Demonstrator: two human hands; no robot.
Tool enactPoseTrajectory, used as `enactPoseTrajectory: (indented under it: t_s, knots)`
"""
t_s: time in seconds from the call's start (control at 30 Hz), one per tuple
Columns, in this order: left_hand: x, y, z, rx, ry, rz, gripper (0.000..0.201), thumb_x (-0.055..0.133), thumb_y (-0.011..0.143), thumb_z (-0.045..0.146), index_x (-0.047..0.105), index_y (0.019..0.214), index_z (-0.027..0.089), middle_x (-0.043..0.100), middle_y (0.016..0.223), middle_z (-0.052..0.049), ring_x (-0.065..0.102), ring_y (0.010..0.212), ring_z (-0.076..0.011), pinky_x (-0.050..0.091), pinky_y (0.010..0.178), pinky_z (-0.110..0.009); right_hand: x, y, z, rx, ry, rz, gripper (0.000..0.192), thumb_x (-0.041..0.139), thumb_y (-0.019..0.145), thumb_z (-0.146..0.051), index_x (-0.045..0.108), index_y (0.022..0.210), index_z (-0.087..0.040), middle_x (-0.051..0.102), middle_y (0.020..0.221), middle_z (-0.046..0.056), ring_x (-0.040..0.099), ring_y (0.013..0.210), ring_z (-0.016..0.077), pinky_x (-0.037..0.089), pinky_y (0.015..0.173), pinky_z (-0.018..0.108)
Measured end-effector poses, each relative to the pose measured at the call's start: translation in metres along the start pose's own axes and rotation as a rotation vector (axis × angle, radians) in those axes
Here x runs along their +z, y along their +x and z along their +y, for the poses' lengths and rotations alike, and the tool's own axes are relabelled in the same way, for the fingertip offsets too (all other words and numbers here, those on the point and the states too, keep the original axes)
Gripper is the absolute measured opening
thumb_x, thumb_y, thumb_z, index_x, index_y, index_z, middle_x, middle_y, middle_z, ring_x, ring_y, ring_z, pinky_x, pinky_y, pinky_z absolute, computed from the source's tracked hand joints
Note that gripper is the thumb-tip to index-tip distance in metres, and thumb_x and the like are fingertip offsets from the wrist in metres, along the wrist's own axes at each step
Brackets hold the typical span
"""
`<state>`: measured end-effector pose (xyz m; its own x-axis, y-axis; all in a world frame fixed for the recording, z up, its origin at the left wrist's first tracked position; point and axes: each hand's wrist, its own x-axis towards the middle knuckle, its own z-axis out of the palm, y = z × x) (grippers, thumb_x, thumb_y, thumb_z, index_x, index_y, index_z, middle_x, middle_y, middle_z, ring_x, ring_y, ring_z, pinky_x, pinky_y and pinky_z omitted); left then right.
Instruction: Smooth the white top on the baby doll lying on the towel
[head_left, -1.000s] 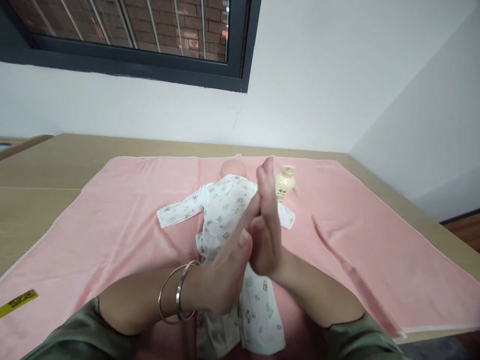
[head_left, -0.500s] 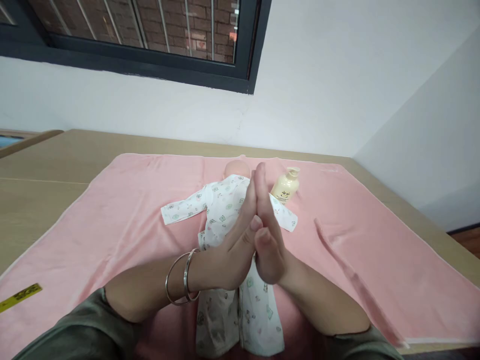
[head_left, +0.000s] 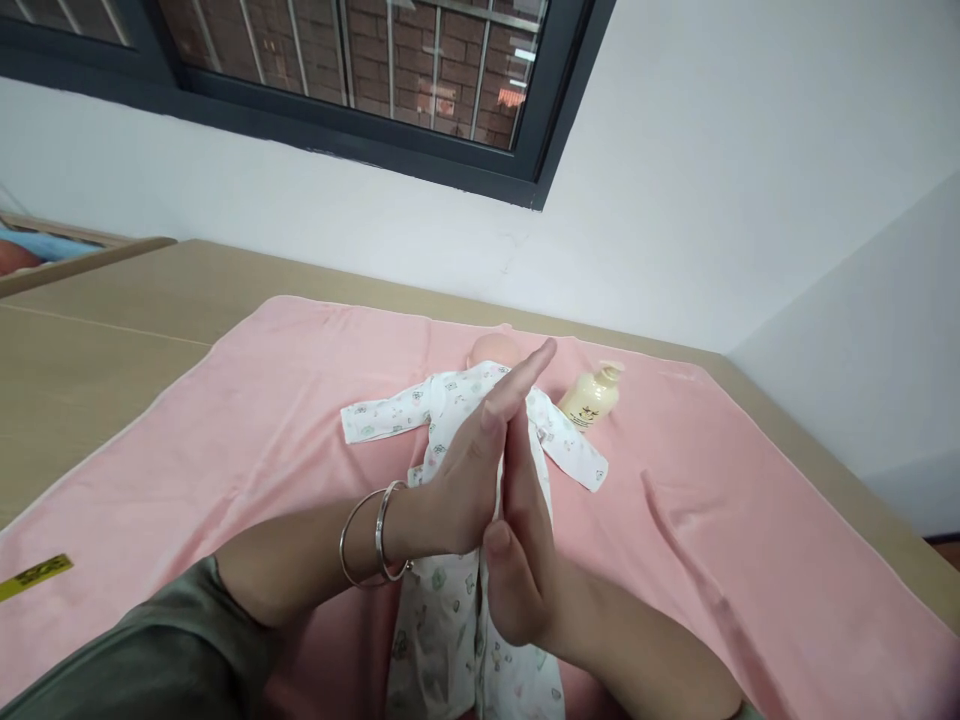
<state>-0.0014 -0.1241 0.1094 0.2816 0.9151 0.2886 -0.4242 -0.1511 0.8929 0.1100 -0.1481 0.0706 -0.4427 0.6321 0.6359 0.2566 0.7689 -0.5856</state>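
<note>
Doll (head_left: 480, 440) in printed clothes lies just beyond left hand (head_left: 469, 470) and right hand (head_left: 521, 540), pressed palm-to-palm, flat, holding nothing.

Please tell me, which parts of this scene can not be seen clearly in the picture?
- Doll, head view: the left hand and right hand, pressed palm to palm, cover its middle; the face is hidden behind the fingertips.
- Doll's legs: cut off by the bottom edge.
- Bottle: label print too small to read.
- Yellow tag: text too small.

Left hand (head_left: 469, 470) and right hand (head_left: 525, 545) pressed palm to palm above a clothed doll (head_left: 450, 520) — lotion bottle (head_left: 592, 398) beside it on a pink towel (head_left: 225, 420).
</note>
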Motion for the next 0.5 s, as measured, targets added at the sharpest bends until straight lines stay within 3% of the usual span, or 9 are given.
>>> enactPoseTrajectory:
  t_s: [0.13, 0.3, 0.4, 0.5]
  knots:
    - [0.005, -0.011, -0.001, 0.010, 0.071, 0.067, 0.058, 0.054, 0.096, 0.044, 0.044, 0.152, 0.033, 0.039, 0.164, -0.001, 0.000, 0.160, -0.0309, 0.015, 0.129, -0.054, -0.004, -0.004, -0.004, 0.049, 0.000, -0.003, 0.072, 0.020, 0.103, -0.055, -0.020, 0.161, -0.035, 0.002, 0.173, -0.009, -0.007, 0.159, 0.0235, 0.012, 0.131, 0.054]
    - [0.019, -0.031, -0.005, 0.093, 0.189, -0.097, 0.064, 0.052, 0.098, 0.038, 0.034, 0.159, 0.030, 0.022, 0.171, 0.005, 0.000, 0.160, -0.0256, 0.005, 0.132, -0.042, -0.020, 0.012, 0.009, 0.182, 0.055, 0.167, 0.069, 0.000, 0.102, -0.060, -0.009, 0.164, -0.031, 0.000, 0.173, -0.007, -0.002, 0.159, 0.0212, 0.016, 0.131, 0.050]
    - [0.024, -0.039, -0.013, 0.138, 0.225, -0.226, 0.064, 0.048, 0.100, 0.041, 0.031, 0.160, 0.028, 0.021, 0.171, -0.001, 0.005, 0.160, -0.0289, 0.006, 0.131, -0.047, -0.033, 0.027, 0.017, 0.259, 0.018, 0.288, 0.070, -0.010, 0.099, -0.061, -0.010, 0.163, -0.032, -0.001, 0.173, -0.005, 0.001, 0.159, 0.0210, 0.018, 0.129, 0.052]
    - [0.024, -0.041, -0.018, 0.184, 0.288, -0.304, 0.063, 0.037, 0.104, 0.044, 0.023, 0.163, 0.027, 0.016, 0.172, -0.004, 0.009, 0.160, -0.0295, 0.009, 0.131, -0.049, -0.041, 0.035, 0.021, 0.274, 0.005, 0.344, 0.068, -0.008, 0.100, -0.061, -0.007, 0.163, -0.036, 0.001, 0.173, -0.006, 0.002, 0.159, 0.0220, 0.017, 0.128, 0.056]
